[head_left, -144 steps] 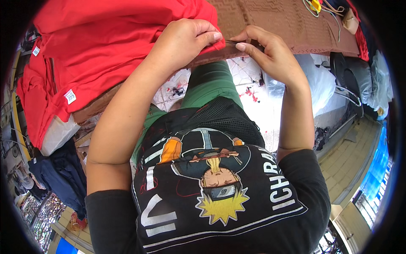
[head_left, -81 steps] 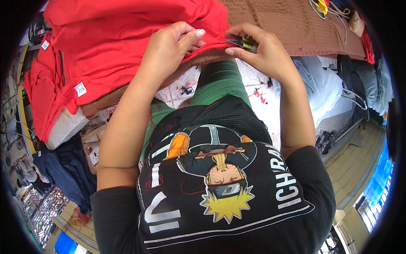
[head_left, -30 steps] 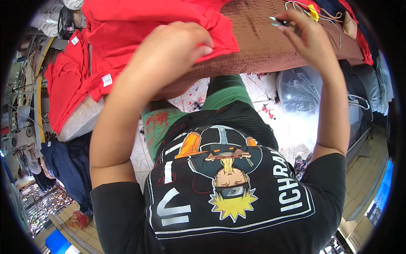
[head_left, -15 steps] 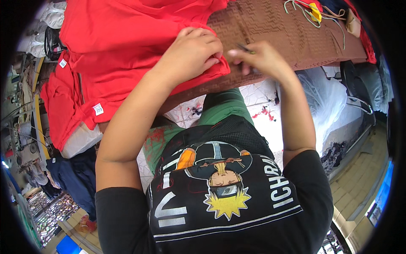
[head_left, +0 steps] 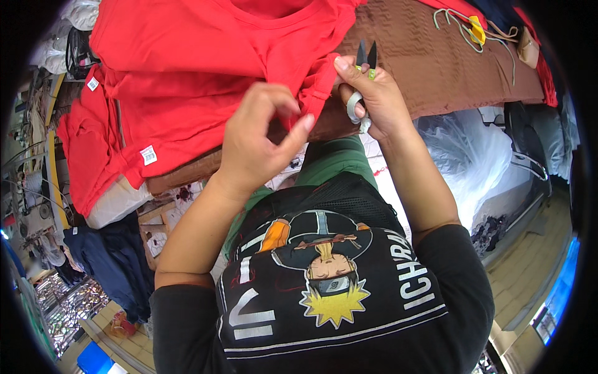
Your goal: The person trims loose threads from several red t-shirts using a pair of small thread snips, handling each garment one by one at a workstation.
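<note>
Red cloth (head_left: 205, 75) lies along the table (head_left: 423, 75) at its near edge. My right hand (head_left: 379, 103) holds snips (head_left: 365, 66) and pinches cloth; my left hand (head_left: 254, 137) curls loosely, thumb apart.

The clothing is a black T-shirt (head_left: 386, 340) with short sleeves (head_left: 180, 321), a yellow-haired cartoon figure (head_left: 334, 296) and white lettering (head_left: 254, 333), plus green trousers (head_left: 336, 163) and black mesh fabric (head_left: 361, 201) at the waist.

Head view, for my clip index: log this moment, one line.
left hand: near red garment, grip unclear; right hand: pinching garment, holding open scissors; brown cloth: beneath garment
</note>
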Tool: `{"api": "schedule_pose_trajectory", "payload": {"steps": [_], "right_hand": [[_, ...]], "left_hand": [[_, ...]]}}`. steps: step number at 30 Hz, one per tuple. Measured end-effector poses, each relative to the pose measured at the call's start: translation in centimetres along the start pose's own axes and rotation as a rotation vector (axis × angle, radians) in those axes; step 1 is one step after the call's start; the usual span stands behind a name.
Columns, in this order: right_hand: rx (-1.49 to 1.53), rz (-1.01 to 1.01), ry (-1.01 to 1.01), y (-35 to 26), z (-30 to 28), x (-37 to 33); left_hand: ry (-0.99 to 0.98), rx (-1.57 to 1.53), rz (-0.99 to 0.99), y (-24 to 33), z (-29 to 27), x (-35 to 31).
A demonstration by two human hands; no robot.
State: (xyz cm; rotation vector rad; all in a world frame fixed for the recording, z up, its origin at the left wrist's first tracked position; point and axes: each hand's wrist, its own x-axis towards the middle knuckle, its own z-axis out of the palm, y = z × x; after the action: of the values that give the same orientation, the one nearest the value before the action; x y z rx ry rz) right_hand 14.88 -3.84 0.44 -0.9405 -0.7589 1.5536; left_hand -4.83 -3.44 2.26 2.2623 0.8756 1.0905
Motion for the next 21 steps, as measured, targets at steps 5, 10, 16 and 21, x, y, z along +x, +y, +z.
{"api": "schedule_pose_trajectory", "payload": {"steps": [5, 10, 16, 21], "right_hand": [[-0.048, 0.009, 0.034, -0.1, 0.1, -0.4], [-0.151, -0.074, 0.087, 0.1, 0.5, -1.0], [-0.319, -0.109, 0.094, 0.0, 0.2, -1.4], [-0.481, -0.068, 0.122, -0.7, -0.5, -1.4]], "left_hand": [[0.092, -0.138, -0.186, -0.3, 0.8, 1.0], [-0.058, -0.184, -0.431, 0.3, 0.5, 2.0], [-0.015, -0.476, -0.603, 0.3, 0.8, 2.0], [-0.023, -0.632, -0.668, -0.2, 1.2, 1.6]]}}
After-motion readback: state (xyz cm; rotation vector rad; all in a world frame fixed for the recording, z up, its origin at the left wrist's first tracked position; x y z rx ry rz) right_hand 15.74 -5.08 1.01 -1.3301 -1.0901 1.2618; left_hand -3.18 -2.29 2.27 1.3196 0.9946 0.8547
